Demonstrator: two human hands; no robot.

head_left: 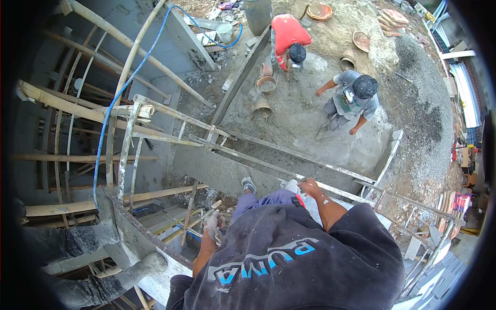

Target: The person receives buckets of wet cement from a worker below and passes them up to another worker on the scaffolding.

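Note:
My left hand (213, 226), coated with pale dust, hangs at my left side beside thin poles; its fingers are partly curled, and whether they grip anything is unclear. My right hand (309, 187) rests at the whitish scaffold rail (330, 190) in front of my right thigh, fingers bent over its edge. One shod foot (249, 184) stands on a cement-smeared plank (227, 170). A white object (293, 186) lies just left of my right hand.
Below, a person in red (290, 33) bends over wet cement, and another in grey (354, 95) stands nearby. Buckets (266, 84) sit between them and a long board (240, 77). Bamboo poles (67, 106) and a blue hose (111, 106) fill the left. Gravel (426, 119) lies right.

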